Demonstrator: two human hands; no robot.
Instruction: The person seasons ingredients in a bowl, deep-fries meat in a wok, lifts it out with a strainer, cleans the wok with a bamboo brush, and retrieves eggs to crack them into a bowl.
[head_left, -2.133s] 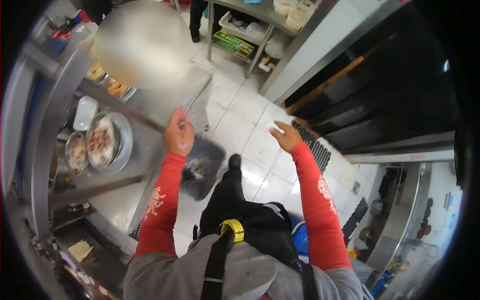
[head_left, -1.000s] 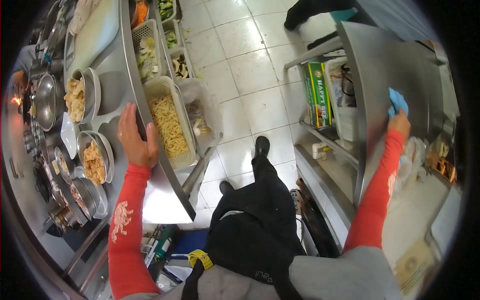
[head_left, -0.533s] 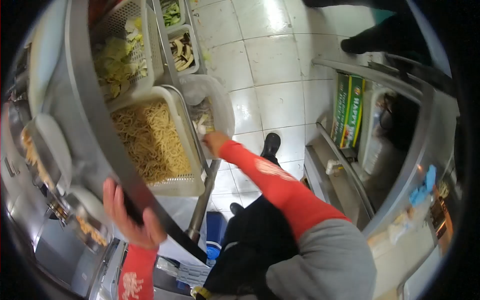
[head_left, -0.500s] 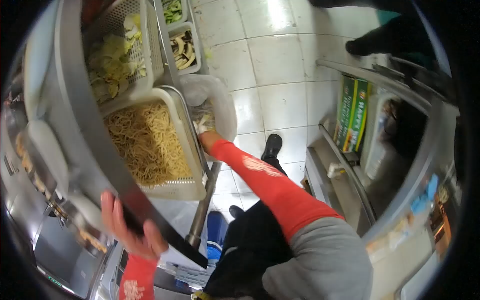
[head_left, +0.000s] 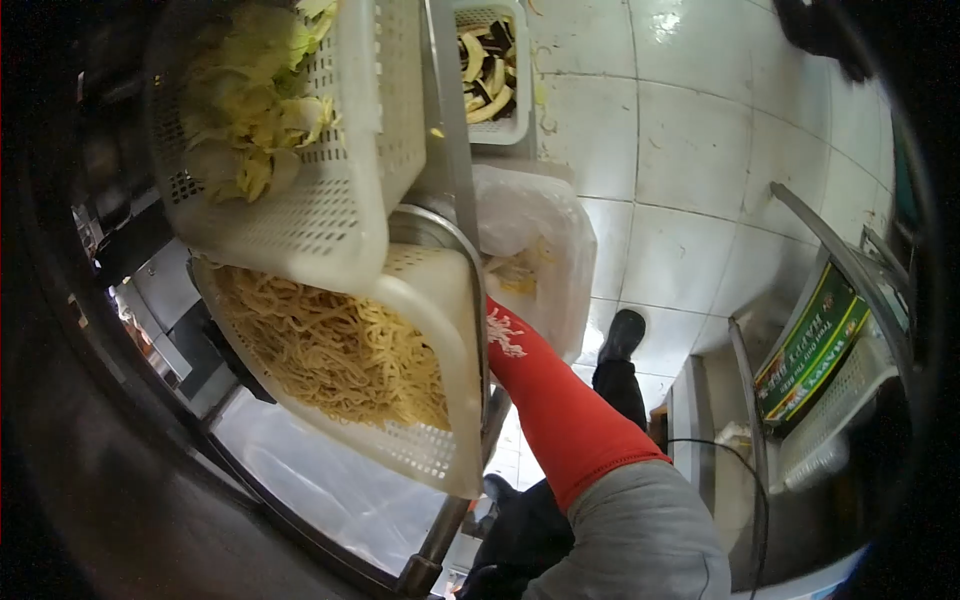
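Observation:
My right arm, in a red sleeve (head_left: 570, 410), reaches past the metal rail and in under the noodle basket. The hand itself is hidden there, so its fingers do not show. Above it, a white perforated basket (head_left: 465, 440) holds a heap of cooked noodles (head_left: 330, 350). A second white basket (head_left: 350, 240) with cabbage leaves (head_left: 260, 110) overlaps the far edge of the noodle basket. Beside my sleeve is a container lined with clear plastic (head_left: 560, 220), with pale food scraps at its bottom. My left hand is out of view.
A small white basket of sliced eggplant (head_left: 490, 75) stands beyond the rail. A metal pole (head_left: 430, 550) rises near my legs. On the right are a rack with a green box (head_left: 815, 350) and a white basket (head_left: 835, 410). Tiled floor (head_left: 690, 130) lies between.
My view has shifted closer to the baskets. My right hand has gone from the plastic-lined container to beneath the noodle basket, out of sight. My left hand has left the view.

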